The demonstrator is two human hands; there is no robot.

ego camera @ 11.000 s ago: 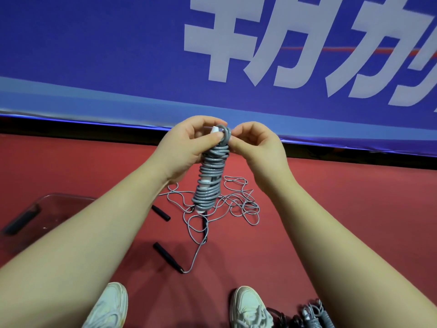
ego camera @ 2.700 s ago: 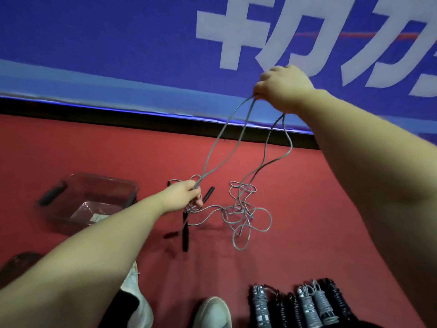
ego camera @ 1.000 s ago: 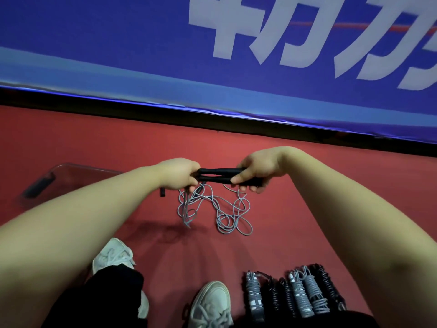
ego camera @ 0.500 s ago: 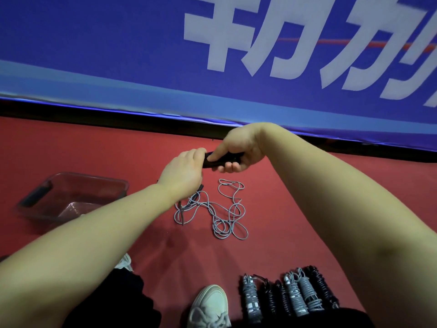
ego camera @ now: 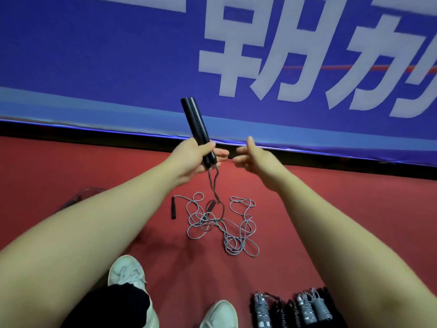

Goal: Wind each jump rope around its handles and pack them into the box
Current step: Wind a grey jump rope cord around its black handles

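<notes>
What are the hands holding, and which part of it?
The left hand holds two black handles together; its grip is at their lower ends, where the rope comes out. The right hand holds nothing.

- Half a second back both hands held the paired black handles (ego camera: 195, 121) near level. Now the left hand (ego camera: 186, 157) alone grips them at their lower end, and their tops stand up and lean left.
- Right hand (ego camera: 257, 159) has let go. Its fingers are loosely spread, just beside the left hand and clear of the handles.
- Rope (ego camera: 233, 245): 2.7 s ago the right hand hauled it high. Now it lies heaped on the floor (ego camera: 331, 221), with two strands rising to the handles.
- Box (ego camera: 81, 194): the left forearm now hides all but an edge.
</notes>
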